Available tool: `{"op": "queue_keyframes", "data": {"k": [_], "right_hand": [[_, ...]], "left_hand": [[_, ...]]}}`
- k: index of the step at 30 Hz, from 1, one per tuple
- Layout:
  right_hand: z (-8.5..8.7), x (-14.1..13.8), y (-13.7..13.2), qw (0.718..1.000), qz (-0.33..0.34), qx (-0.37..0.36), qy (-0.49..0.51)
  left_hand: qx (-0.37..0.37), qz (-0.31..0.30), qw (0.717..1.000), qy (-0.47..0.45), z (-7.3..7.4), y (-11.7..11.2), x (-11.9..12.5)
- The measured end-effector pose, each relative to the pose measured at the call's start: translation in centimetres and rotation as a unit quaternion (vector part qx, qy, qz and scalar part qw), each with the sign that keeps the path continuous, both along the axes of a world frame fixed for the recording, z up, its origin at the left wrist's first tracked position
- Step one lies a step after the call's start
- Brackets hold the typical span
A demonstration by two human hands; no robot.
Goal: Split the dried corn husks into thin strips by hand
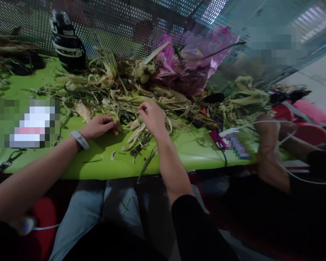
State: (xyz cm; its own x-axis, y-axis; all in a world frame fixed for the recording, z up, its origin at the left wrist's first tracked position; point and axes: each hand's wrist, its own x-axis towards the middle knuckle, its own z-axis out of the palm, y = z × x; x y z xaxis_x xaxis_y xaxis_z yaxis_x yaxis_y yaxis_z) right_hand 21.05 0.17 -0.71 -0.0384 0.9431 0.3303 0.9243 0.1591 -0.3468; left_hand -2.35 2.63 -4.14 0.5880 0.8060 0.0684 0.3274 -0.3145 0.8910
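My left hand [98,127], with a pale band on its wrist, hovers low over the green table [97,166]. Its thumb and fingers are closed together around something small and brownish that I cannot make out. Farther right, my right hand [153,116] is bent at the edge of a heap of dry corn husks [176,98], fingertips pinched; what they hold, if anything, is hidden. Black-handled scissors [127,117] lie among the scraps between both hands. Below my right hand, a loose bunch of husk strips [139,137] spreads over the table.
Behind the heap stand a black bottle [70,49] and a pink plastic bag [190,69], against a perforated metal panel [119,25]. A blurred-out phone-like object [32,125] lies at left. A co-worker's hand [268,134] is at right, near a white cable [290,127].
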Motion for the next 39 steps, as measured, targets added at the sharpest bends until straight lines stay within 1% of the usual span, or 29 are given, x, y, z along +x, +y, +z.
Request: {"op": "queue_keyframes", "data": {"k": [1, 2, 3, 4, 5, 7, 8, 9, 10, 12, 15, 19, 22, 26, 29, 31, 33, 36, 39], "right_hand": [[0.3, 0.1, -0.1, 0.998, -0.052, 0.041, -0.003], [0.5, 0.1, -0.2, 0.995, -0.073, 0.066, -0.004], [0.6, 0.0, -0.4, 0.996, -0.061, 0.067, -0.002], [0.7, -0.2, -0.5, 0.999, -0.019, 0.046, 0.0], [0.6, -0.5, -0.6, 0.999, 0.04, 0.005, -0.002], [0.3, -1.0, -0.7, 0.983, 0.158, -0.095, -0.015], [0.1, -1.3, -0.7, 0.971, 0.196, -0.135, -0.024], [-0.1, -1.5, -0.7, 0.963, 0.216, -0.16, -0.032], [-0.2, -1.6, -0.7, 0.959, 0.222, -0.173, -0.037], [-0.4, -1.9, -0.7, 0.959, 0.217, -0.177, -0.038], [-0.1, -2.1, -0.9, 0.96, 0.201, -0.189, -0.037], [0.5, -2.9, -1.3, 0.961, 0.156, -0.222, -0.05], [0.4, -3.5, -1.5, 0.965, 0.141, -0.21, -0.063], [-0.1, -3.2, -1.3, 0.968, 0.17, -0.182, -0.041], [-0.2, -2.5, -0.9, 0.965, 0.208, -0.158, 0.035], [-0.2, -2.1, -0.7, 0.957, 0.232, -0.154, 0.085], [-0.3, -2.1, -0.6, 0.953, 0.236, -0.154, 0.108], [-0.6, -2.6, -0.5, 0.961, 0.216, -0.138, 0.106], [-0.9, -2.9, -0.6, 0.965, 0.213, -0.121, 0.093]], "left_hand": [[-0.003, 0.002, 1.0, -0.004, 0.0, 0.0, 0.0], [-0.007, 0.003, 1.0, -0.009, 0.0, 0.1, -0.1], [-0.011, 0.004, 1.0, -0.013, 0.0, 0.2, -0.1], [-0.016, 0.007, 1.0, -0.017, -0.1, 0.2, -0.1], [-0.021, 0.01, 1.0, -0.02, -0.2, 0.3, -0.1], [-0.034, 0.014, 0.999, -0.027, -0.3, 0.3, -0.2], [-0.043, 0.019, 0.998, -0.032, -0.3, 0.3, -0.2], [-0.054, 0.026, 0.998, -0.037, -0.3, 0.3, -0.1], [-0.066, 0.036, 0.996, -0.043, -0.2, 0.3, -0.1], [-0.09, 0.054, 0.993, -0.055, 0.0, 0.1, -0.1], [-0.114, 0.061, 0.988, -0.084, 0.4, -0.1, -0.1], [-0.13, 0.073, 0.983, -0.106, 0.5, 0.0, -0.1], [-0.159, 0.085, 0.976, -0.118, 0.4, 0.1, -0.1], [-0.194, 0.1, 0.967, -0.134, 0.4, 0.0, -0.1], [-0.205, 0.107, 0.961, -0.149, 0.6, -0.2, 0.0], [-0.193, 0.098, 0.965, -0.147, 0.5, -0.2, 0.0], [-0.165, 0.074, 0.974, -0.135, 0.4, -0.2, 0.0], [-0.107, 0.034, 0.989, -0.098, 0.1, -0.1, 0.0], [-0.035, -0.005, 0.999, -0.033, 0.2, -0.1, 0.0]]}}
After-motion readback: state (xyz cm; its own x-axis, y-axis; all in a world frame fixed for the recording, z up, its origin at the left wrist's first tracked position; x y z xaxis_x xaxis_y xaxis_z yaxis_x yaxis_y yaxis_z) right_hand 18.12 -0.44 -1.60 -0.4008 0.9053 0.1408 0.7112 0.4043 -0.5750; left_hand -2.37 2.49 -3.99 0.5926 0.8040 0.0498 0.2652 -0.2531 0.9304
